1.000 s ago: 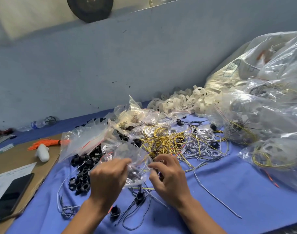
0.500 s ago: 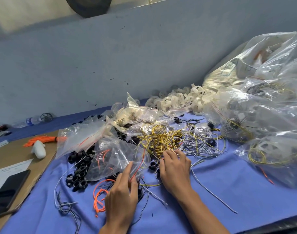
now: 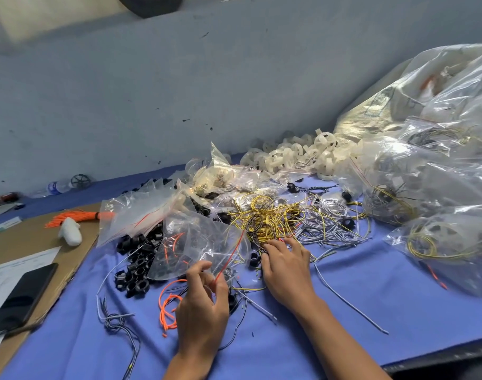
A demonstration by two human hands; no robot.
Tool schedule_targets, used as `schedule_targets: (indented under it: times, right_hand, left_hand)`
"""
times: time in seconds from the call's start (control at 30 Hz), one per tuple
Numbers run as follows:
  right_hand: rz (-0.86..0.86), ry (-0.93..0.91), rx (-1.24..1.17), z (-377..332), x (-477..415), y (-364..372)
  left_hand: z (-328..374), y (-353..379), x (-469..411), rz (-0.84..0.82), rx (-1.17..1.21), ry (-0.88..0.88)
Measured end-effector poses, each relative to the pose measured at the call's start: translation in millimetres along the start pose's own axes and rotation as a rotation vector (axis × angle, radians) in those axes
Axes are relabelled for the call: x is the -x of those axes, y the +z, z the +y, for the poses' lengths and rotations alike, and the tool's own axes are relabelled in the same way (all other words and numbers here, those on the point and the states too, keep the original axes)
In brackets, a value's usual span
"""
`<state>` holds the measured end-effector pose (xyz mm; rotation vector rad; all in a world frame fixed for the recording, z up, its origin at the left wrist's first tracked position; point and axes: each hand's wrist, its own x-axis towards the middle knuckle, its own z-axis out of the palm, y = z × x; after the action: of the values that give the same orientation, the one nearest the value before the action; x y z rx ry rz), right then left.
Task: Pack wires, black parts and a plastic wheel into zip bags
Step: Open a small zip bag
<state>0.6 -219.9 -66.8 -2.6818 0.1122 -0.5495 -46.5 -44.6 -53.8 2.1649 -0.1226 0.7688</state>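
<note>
A clear zip bag (image 3: 196,248) with a few orange wires inside lies on the blue cloth (image 3: 344,311). My left hand (image 3: 204,305) pinches the bag's near corner by its red zip strip. My right hand (image 3: 286,267) reaches into the tangle of yellow and black wires (image 3: 264,218), its fingertips resting on dark strands. Left of the bag sits a heap of black parts (image 3: 135,270). Loose orange wire (image 3: 168,303) lies by my left hand, grey-white wires (image 3: 327,223) lie right of the yellow ones, and white plastic wheels (image 3: 297,154) are piled at the back.
Large clear bags of packed kits (image 3: 440,187) crowd the right side. More empty zip bags (image 3: 141,212) lie behind the black parts. On the cardboard (image 3: 28,242) at left are a phone (image 3: 20,294), a white lump (image 3: 69,234) and an orange wire bundle (image 3: 75,216). A grey wall stands behind.
Both hands held the zip bag up a second ago; it now lies on the cloth. My left hand pinches its corner, and my right hand has moved onto the wire tangle.
</note>
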Motion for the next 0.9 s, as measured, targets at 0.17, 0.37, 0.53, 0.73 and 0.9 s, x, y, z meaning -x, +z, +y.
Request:
schedule_targets:
  times: [0.17, 0.37, 0.53, 0.73, 0.9]
  right_hand:
    - [-0.055, -0.02, 0.011, -2.2, 0.5, -0.5]
    - [0.057, -0.008, -0.042, -3.2, 1.9, -4.8]
    - [0.358, 0.052, -0.253, -6.3, 3.6, -17.1]
    - [0.656, 0.001, -0.515, -8.0, 8.0, -30.5]
    - [0.595, 0.162, -0.762, -5.5, 9.7, -39.0]
  left_hand:
    - [2.1, 0.7, -0.7, -0.027, -0.04, 0.045]
    - [-1.2, 1.9, -0.4, -0.024, -0.037, 0.05]
    - [-2.0, 0.4, -0.7, -0.024, -0.054, 0.065]
    - [-1.0, 1.1, -0.1, -0.024, -0.041, 0.076]
    - [-0.9, 1.3, -1.7, -0.003, -0.01, 0.075]
